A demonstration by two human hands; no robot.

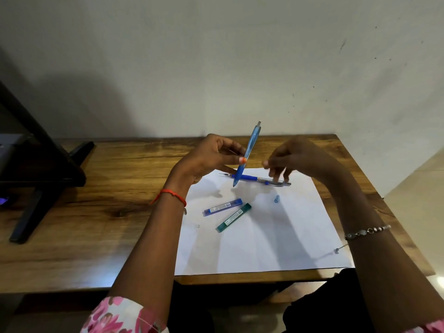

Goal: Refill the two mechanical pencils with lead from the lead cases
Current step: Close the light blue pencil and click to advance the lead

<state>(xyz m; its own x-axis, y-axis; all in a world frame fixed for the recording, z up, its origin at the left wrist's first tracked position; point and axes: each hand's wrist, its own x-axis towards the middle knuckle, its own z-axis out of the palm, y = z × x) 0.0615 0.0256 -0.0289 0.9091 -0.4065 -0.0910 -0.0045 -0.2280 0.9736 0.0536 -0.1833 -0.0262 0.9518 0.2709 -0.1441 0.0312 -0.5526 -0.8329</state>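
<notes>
Head view, lower edge of the frame: a pink floral sleeve [120, 316] covers the left upper arm, and both bare forearms reach up over the desk [84, 224]. The left wrist carries a red thread [171, 194]; the right wrist carries a beaded bracelet [367, 231].

A white sheet of paper [264, 248] lies flat at the desk's near edge, right of centre. On it, at mid frame, a green lead case [234, 217] and a purple lead case [223, 207] lie just beside each other, both slanting up to the right. A small blue cap [276, 198] lies apart from them, to their right. Farther up the sheet, a dark blue pencil [252, 177] lies flat, its tip pointing left.

Above that pencil, the left hand [209, 159] grips a light blue pencil [248, 150] between thumb and fingers. It is held off the paper, nearly upright, tip down, its top end leaning to the right.

The right hand [295, 157] hovers just right of it, blurred, with thumb and forefinger drawn together. Whether it holds anything cannot be told.

A black stand [36, 164] occupies the desk's left side. A pale wall [216, 56] fills the upper frame.
</notes>
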